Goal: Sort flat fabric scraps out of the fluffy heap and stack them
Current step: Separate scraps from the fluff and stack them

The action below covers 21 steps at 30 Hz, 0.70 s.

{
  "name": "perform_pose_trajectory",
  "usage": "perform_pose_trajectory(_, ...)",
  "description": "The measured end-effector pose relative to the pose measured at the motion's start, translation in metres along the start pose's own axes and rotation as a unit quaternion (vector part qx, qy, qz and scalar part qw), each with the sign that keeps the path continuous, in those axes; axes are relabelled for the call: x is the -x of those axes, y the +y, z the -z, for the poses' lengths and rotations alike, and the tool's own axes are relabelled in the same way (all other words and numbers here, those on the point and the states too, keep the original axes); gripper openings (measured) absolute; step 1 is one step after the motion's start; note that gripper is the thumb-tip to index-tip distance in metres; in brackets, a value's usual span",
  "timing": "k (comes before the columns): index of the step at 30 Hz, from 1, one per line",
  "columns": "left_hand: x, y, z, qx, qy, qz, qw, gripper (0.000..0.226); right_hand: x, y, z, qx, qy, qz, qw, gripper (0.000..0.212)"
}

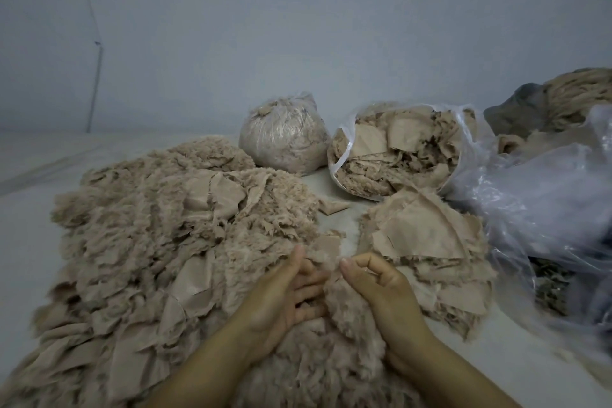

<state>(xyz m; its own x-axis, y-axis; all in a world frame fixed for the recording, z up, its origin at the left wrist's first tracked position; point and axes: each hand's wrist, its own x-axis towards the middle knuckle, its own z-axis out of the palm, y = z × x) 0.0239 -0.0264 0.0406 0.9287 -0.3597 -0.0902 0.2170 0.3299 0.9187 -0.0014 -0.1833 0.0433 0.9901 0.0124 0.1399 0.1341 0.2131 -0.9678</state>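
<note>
Both hands are at the near edge of the fluffy heap (159, 242), which spreads over the left and centre of the pale floor (26, 242). Beige fur scraps, some turned flat-backing-up.

Left hand (284, 295): fingers spread and straight, resting on the fluff, gripping nothing.

Right hand (381, 288): fingers curled, clutching a fluffy scrap (344, 305) that hangs below the palm. The two hands are just beside each other, with the scrap between them.

Stack of flat scraps (424, 242): right of the hands, backing side up, layered roughly, apart from the heap by a strip of bare floor. One loose flat piece (331, 205) lies on the floor between heap and stack.

Behind: a tied plastic bag (281, 136) full of fluff, and an open bag (397, 149) on its side packed with flat pieces, touching the stack's far edge. Crumpled clear plastic sheeting (536, 202) to the far right, contents unclear. Grey wall (231, 26) behind.
</note>
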Motion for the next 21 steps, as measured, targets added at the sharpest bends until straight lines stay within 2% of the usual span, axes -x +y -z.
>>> perform_pose_trajectory(3,0.005,-0.008,-0.011,-0.064,-0.043,-0.016,0.997,0.041,0.003,0.003,-0.009,0.019,0.005,0.027,0.999,0.021)
perform_pose_trajectory(7,0.001,-0.004,-0.013,-0.089,0.033,-0.08,0.992,0.031,0.001,0.004,-0.009,0.06,0.058,0.066,0.994,0.026)
perform_pose_trajectory(11,0.002,-0.002,-0.022,-0.126,0.049,-0.096,0.986,0.023,-0.003,0.007,-0.005,0.095,0.094,0.075,0.988,0.03)
perform_pose_trajectory(15,0.003,0.01,-0.012,-0.073,0.128,-0.11,0.983,0.02,-0.01,0.005,0.013,0.107,0.153,0.057,0.981,0.03)
perform_pose_trajectory(17,0.006,0.016,0.0,-0.078,0.149,-0.133,0.977,0.017,-0.008,0.002,0.021,0.112,0.133,0.043,0.984,0.031)
perform_pose_trajectory(21,0.005,0.006,-0.006,-0.121,0.112,-0.136,0.977,0.019,0.002,0.001,0.012,0.195,0.02,0.042,0.98,0.046)
